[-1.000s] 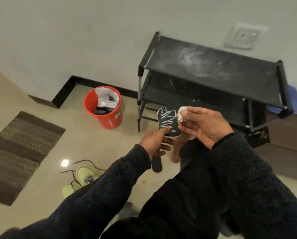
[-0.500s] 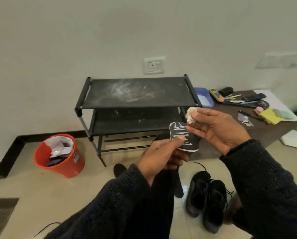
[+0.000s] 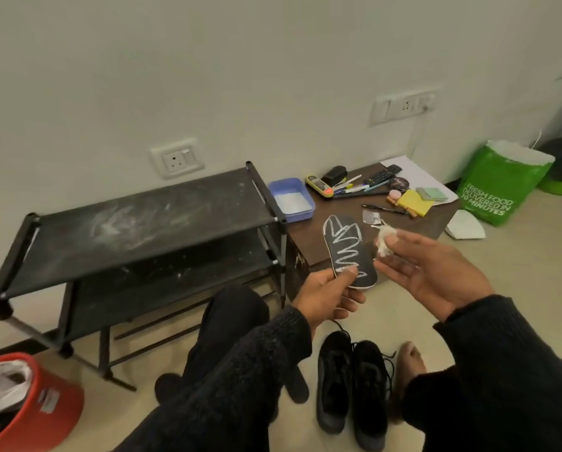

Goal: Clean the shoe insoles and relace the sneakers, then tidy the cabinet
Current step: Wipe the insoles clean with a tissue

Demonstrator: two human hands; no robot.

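One black insole (image 3: 349, 252) — white zigzag scrawl across it

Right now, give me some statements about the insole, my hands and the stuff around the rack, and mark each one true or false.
1. The left hand holds a black insole with white scribbles. True.
2. The right hand is empty. False: it pinches a white wad.
3. The black sneakers sit on the shoe rack. False: they are on the floor.
4. The blue tray holds white powder. True.
5. The red bucket stands on the wooden cabinet. False: it is on the floor, left of the rack.
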